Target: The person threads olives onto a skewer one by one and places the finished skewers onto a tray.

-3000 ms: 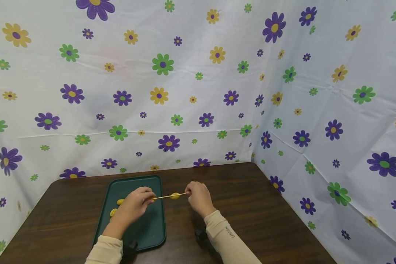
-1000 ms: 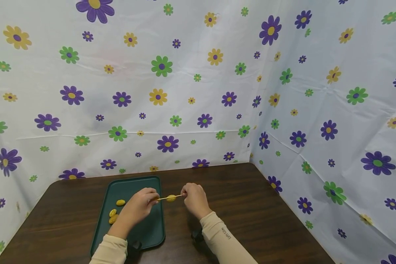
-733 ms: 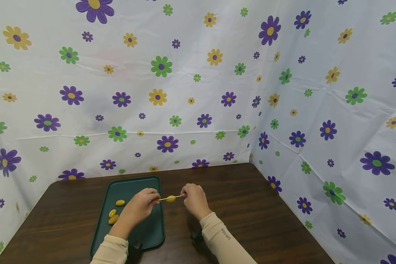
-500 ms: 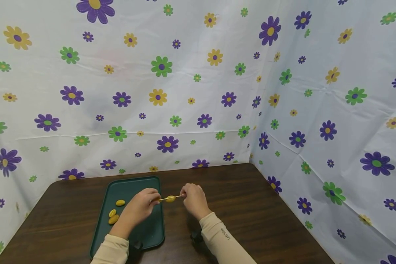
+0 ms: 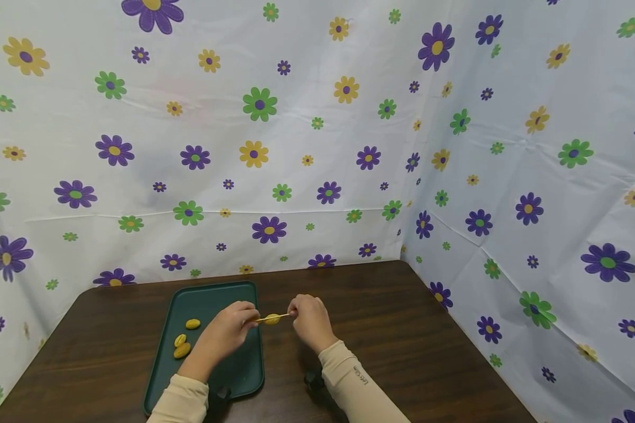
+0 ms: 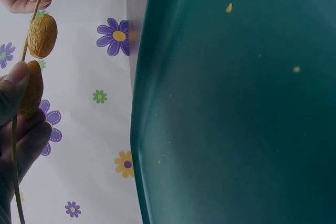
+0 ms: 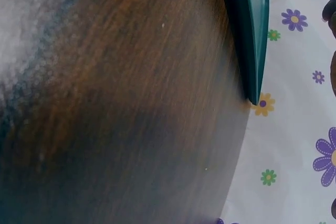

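My left hand [image 5: 224, 332] pinches a wrinkled yellow-brown dried fruit [image 6: 33, 90], shaped like a date, against a thin yellowish strand [image 6: 24, 48]. The strand's tail hangs past the left palm in the left wrist view. My right hand [image 5: 311, 317] pinches the other end, its fingertips near the top left of that view. Between the hands a second dried fruit [image 5: 272, 319] sits at the strand; I cannot tell whether it is threaded through. Both hands are raised, the left over the right side of a dark green tray [image 5: 240, 376], the right beyond its edge.
Three more yellow dried fruits [image 5: 182, 351] lie at the tray's left side. The tray rests on a dark brown wooden table [image 5: 381, 335]. White cloth [image 5: 317, 258] with printed flowers hangs behind and to the right. Small crumbs [image 6: 229, 8] dot the tray.
Since three seconds ago the hands have drawn closer together, the right shifting slightly left, so less strand shows between them. A tray fruit beside the left forearm has come into view.
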Tool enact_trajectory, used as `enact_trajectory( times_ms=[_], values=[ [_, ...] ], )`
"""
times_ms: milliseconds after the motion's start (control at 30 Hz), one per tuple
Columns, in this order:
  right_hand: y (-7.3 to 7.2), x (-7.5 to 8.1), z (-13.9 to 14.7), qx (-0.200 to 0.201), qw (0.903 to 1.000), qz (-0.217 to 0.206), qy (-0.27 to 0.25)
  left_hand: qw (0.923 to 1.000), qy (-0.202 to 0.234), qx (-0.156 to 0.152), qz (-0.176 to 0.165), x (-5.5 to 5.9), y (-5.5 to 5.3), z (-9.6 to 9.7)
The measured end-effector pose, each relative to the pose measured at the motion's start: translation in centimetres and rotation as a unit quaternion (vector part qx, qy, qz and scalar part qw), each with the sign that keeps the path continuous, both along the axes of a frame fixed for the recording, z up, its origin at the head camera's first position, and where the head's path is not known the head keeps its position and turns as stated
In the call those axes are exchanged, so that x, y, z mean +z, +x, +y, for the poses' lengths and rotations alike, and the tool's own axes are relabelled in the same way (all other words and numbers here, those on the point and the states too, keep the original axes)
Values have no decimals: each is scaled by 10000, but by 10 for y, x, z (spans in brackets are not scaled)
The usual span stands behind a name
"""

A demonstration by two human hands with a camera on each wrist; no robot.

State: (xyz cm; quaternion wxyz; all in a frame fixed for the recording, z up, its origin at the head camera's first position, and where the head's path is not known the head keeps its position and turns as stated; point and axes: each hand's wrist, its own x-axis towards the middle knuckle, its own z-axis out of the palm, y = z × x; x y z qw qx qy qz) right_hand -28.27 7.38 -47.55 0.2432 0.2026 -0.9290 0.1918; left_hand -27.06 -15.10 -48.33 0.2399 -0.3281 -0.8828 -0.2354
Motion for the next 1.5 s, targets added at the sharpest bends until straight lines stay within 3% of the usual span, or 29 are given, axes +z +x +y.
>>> enact_trajectory(
  times_ms=[367, 600, 733, 900, 1033, 1167, 1300, 1500],
  values=[
    [-2, -1, 0, 107, 9995, -235, -183, 9999, 61, -15, -146, 1, 0, 1],
    [-2, -1, 3, 271, 9984, -348, -344, 9993, -23, 293, -246, 6, 1, -5],
    [-5, -1, 7, 263, 9984, -299, -391, 9988, -35, 427, -242, 8, -1, -19],
    [-7, 0, 14, 192, 9983, -235, -496, 9967, -82, 698, -412, 11, -2, -56],
    [-9, 0, 17, 142, 9973, -338, -636, 9876, -189, 1193, -999, 13, 1, -89],
    [-11, 0, 19, 80, 9964, -466, -700, 9735, -418, 1612, -1570, 8, 1, -113],
    [-11, 0, 20, 50, 9967, -448, -671, 9596, -565, 1939, -1957, -3, -2, -126],
    [-10, 1, 21, -44, 9963, -542, -664, 9456, -625, 2202, -2313, -13, -7, -131]
  ],
)
